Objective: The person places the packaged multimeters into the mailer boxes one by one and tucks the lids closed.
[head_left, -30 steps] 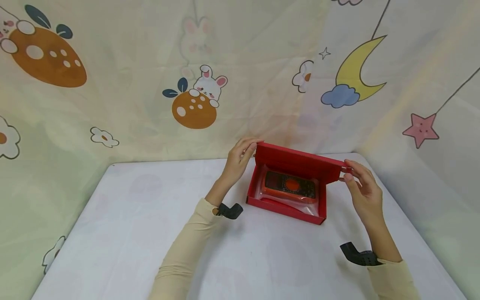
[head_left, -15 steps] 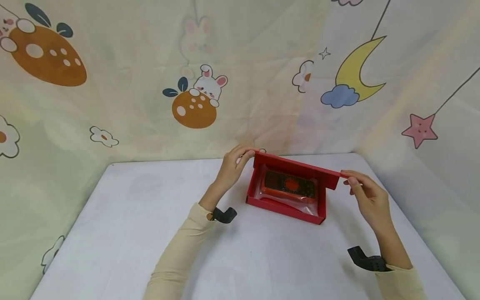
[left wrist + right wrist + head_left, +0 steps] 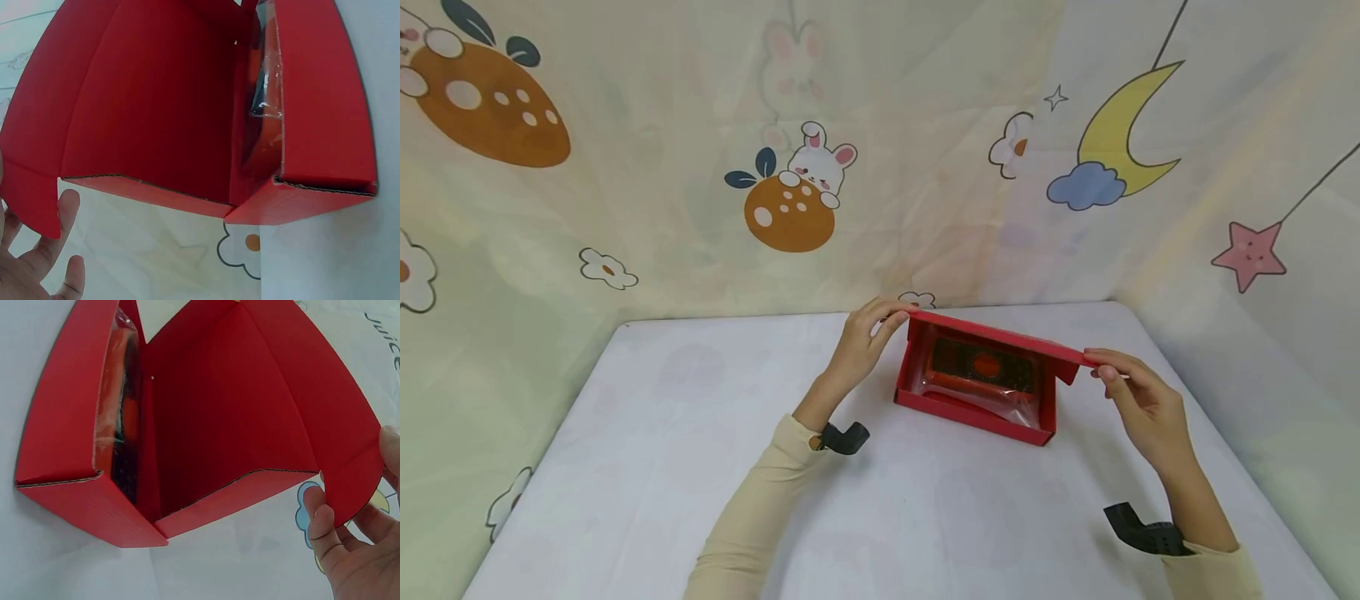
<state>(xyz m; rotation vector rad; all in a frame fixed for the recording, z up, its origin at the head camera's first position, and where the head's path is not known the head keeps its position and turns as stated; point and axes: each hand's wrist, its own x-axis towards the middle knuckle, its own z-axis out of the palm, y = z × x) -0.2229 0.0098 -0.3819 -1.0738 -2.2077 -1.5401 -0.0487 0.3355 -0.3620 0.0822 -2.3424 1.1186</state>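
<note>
A red cardboard box (image 3: 973, 419) sits on the table with its hinged lid (image 3: 1000, 334) slanting half-raised over it. Inside lies an orange and black multimeter (image 3: 981, 364) with a round dial, wrapped in a clear plastic bag (image 3: 1018, 410). My left hand (image 3: 857, 342) pinches the lid's left front corner between thumb and fingers. At the opposite corner, my right hand (image 3: 1150, 412) pinches the lid the same way. In the left wrist view, fingers (image 3: 53, 250) show around a rounded lid flap (image 3: 34, 203). The right wrist view has a matching flap (image 3: 350, 481) between thumb and fingers.
The white tabletop (image 3: 700, 467) spreads in front of the box and to its left. A printed cloth backdrop (image 3: 917, 167) rises just behind the table's far edge. Black wrist straps (image 3: 844, 439) with camera mounts sit on both forearms.
The lid has swung down toward the box, covering more of the multimeter. Both hands have lowered with it and shifted slightly outward. The box stays in place.
</note>
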